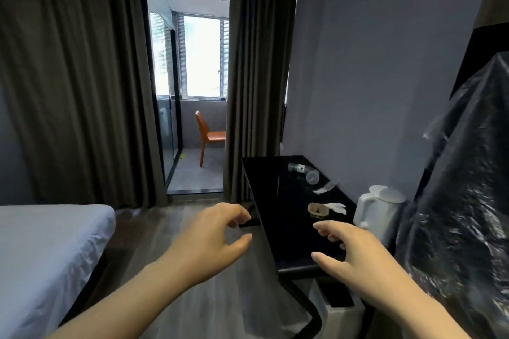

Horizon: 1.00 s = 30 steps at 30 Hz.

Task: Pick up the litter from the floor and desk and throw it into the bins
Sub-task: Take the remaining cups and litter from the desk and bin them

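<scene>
Your left hand (212,239) is out in front of you over the floor (192,297), just off the near left edge of the desk (283,217). Its fingers are loosely curled and spread, thumb apart from the rest, and it holds nothing. Your right hand (349,253) hangs over the near end of the desk, fingers also parted and slightly bent, empty as well; whether the fingertips touch the black top you cannot tell.

The litter sits along the desk's right side. Closest to your right hand is a crushed paper cup (318,210) lying on its side, with a crumpled white tissue (337,207) touching it on the right. Farther back lies a torn wrapper (325,188) (partly see-through), then a clear plastic cup (312,176) on its side, and beyond that a plastic bottle (297,167), also lying down.

A white kettle (377,212) stands at the desk's right edge, near the paper cup. Below the desk's near end a white bin (341,311) with a dark slot shows. The bed (41,256) is to your left, and a clear plastic sheet (462,201) fills the right side
</scene>
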Motion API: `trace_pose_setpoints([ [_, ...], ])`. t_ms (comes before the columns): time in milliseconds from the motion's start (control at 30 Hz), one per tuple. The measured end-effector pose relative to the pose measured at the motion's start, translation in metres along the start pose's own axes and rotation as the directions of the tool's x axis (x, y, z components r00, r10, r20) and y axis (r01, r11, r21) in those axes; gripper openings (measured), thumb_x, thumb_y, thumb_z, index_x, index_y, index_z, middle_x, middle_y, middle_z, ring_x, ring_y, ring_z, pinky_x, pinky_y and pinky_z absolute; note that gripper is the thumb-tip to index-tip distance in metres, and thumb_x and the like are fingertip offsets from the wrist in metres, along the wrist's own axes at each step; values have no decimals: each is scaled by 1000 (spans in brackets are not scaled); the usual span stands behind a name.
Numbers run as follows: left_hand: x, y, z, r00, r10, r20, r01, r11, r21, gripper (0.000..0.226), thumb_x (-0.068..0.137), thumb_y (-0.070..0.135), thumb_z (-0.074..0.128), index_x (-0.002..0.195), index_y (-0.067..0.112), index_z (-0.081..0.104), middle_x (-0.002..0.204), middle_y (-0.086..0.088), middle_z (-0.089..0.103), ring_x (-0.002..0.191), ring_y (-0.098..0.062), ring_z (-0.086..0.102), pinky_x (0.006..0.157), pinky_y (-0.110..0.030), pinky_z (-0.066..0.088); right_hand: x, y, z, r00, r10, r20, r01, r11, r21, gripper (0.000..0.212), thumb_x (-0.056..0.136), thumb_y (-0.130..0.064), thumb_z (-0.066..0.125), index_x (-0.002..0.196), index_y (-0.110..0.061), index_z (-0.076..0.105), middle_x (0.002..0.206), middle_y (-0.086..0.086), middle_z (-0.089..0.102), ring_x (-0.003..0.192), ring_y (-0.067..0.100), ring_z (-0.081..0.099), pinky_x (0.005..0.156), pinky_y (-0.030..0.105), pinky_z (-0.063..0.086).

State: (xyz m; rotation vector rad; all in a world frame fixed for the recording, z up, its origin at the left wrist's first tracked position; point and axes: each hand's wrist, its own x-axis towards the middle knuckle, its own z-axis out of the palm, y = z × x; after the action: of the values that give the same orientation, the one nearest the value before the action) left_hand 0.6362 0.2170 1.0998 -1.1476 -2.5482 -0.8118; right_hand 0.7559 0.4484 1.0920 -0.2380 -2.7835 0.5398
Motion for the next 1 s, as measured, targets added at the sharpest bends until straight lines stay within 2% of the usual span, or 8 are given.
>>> trace_pose_setpoints([
  [233, 90, -76, 26, 996, 74, 54, -72, 996, -53, 30, 85, 40, 62, 115, 33, 60, 109, 20, 58, 98, 5, 53, 86, -10, 44, 92, 8, 40, 995, 94, -13, -95, 995, -30, 54, 85, -48, 60, 136, -39, 44, 127, -25, 51, 113, -8, 46, 93, 13, 40],
  [367, 141, -132, 26, 992, 107, 70, -103, 993, -57, 28, 85, 39, 62, 112, 33, 60, 107, 19, 59, 94, 4, 53, 87, -19, 47, 148, 6, 61, 986, 169, -11, -169, 985, -25, 54, 85, -48, 60, 136, -37, 45, 125, -23, 51, 112, -6, 46, 91, 13, 39],
  [467, 178, -168, 26, 988, 128, 89, -122, 990, -67, 29, 85, 39, 62, 113, 33, 60, 107, 19, 58, 92, 3, 51, 83, -13, 43, 185, 3, 78, 974, 227, -10, -228, 973, -22, 54, 84, -48, 61, 135, -36, 47, 124, -22, 52, 113, -4, 48, 96, 17, 42],
  [567, 213, -199, 38, 981, 161, 105, -153, 985, -80, 29, 84, 40, 62, 112, 33, 60, 103, 20, 57, 91, 3, 52, 84, -15, 45, 214, 6, 99, 960, 281, -18, -281, 960, -1, 54, 84, -47, 63, 135, -37, 47, 124, -23, 53, 112, -5, 48, 92, 15, 42],
  [667, 241, -223, 57, 975, 176, 134, -159, 979, -129, 29, 83, 39, 63, 111, 32, 62, 97, 22, 54, 90, 4, 52, 85, -16, 47, 242, 13, 115, 945, 327, 12, -327, 945, -1, 54, 84, -49, 62, 134, -40, 45, 124, -24, 52, 113, -6, 48, 86, 13, 40],
  [767, 271, -244, 77, 963, 195, 185, -171, 976, -137, 29, 83, 40, 63, 111, 33, 61, 97, 23, 53, 90, 3, 52, 85, -15, 45, 274, 27, 128, 935, 354, 14, -354, 935, -2, 55, 83, -49, 62, 135, -39, 46, 125, -23, 53, 114, -6, 48, 91, 14, 41],
  [867, 309, -262, 94, 960, 196, 202, -168, 974, -150, 28, 83, 40, 63, 110, 32, 61, 98, 21, 55, 92, 0, 55, 87, -21, 48, 308, 48, 140, 925, 379, 4, -379, 925, 22, 55, 82, -49, 63, 134, -37, 48, 122, -24, 53, 112, -6, 49, 94, 16, 43],
  [1000, 361, -280, 113, 953, 205, 222, -178, 975, -134, 28, 83, 40, 63, 110, 33, 60, 99, 23, 54, 91, 2, 54, 85, -17, 47, 354, 79, 153, 916, 402, 3, -402, 915, 37, 52, 83, -48, 64, 132, -37, 49, 123, -24, 52, 109, -7, 49, 83, 11, 40],
])
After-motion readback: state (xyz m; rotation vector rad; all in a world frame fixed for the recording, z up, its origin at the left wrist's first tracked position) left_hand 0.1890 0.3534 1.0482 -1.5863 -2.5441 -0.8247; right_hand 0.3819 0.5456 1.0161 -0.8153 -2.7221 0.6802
